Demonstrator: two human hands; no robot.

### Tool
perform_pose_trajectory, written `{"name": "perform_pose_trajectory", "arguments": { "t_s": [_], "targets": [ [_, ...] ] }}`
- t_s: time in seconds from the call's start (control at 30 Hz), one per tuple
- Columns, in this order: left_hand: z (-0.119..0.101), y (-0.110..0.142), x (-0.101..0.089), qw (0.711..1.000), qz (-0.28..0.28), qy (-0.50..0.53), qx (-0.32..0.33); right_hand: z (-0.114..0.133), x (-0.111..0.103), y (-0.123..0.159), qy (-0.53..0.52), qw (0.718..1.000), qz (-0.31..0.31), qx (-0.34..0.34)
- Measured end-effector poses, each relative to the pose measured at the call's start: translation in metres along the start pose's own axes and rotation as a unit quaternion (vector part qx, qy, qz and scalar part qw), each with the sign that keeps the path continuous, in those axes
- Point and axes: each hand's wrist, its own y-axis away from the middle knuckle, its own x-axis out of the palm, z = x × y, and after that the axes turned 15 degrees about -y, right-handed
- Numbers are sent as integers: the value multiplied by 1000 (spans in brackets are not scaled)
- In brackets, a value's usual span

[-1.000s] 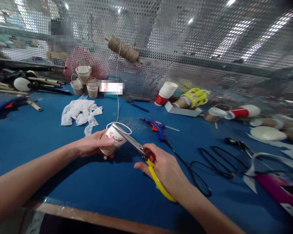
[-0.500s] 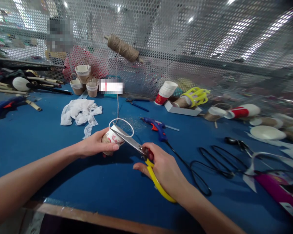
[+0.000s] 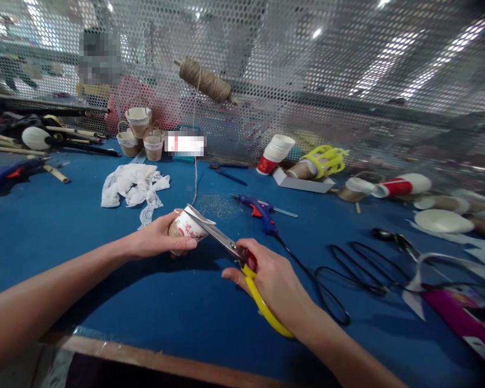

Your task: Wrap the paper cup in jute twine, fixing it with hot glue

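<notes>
My left hand (image 3: 159, 237) is wrapped around a small white paper cup (image 3: 191, 225) with a red flower print. Twine is wound about its lower part, and the cup leans over above the table. In my right hand (image 3: 275, 283) is a pair of scissors (image 3: 262, 307) with yellow handles. Their metal blades lie along the cup's upper edge, with the tips near its far side. A strand of twine (image 3: 196, 178) runs down to the cup from a spool (image 3: 205, 81) hung on the mesh panel.
Crumpled white lace (image 3: 131, 183) lies left of the cup. A blue glue gun (image 3: 261, 210) with a black cord rests to the right, pliers (image 3: 228, 173) behind. Twine-covered baskets (image 3: 152, 146) and stacked paper cups (image 3: 275, 153) stand along the mesh. A purple device (image 3: 461, 318) sits far right.
The thin white ring that stuck out from the cup's top no longer shows there. Both hands, the cup and the scissors have stayed almost in the same place.
</notes>
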Motion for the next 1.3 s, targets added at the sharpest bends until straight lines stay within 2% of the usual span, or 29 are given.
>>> {"name": "perform_pose_trajectory", "arguments": {
  "t_s": [0.6,0.97,1.17,1.3],
  "targets": [
    [1,-2,-3,999,-17,-34,25,3,-2,1,-58,997,27,33],
    [5,-2,-8,994,-18,-101,46,3,-3,0,-68,997,32,35],
    [3,1,-12,999,-2,-18,45,-12,-3,-5,-15,997,-41,67],
    [3,3,-17,993,33,101,49,-20,-6,-8,59,991,-27,114]
  ]
}}
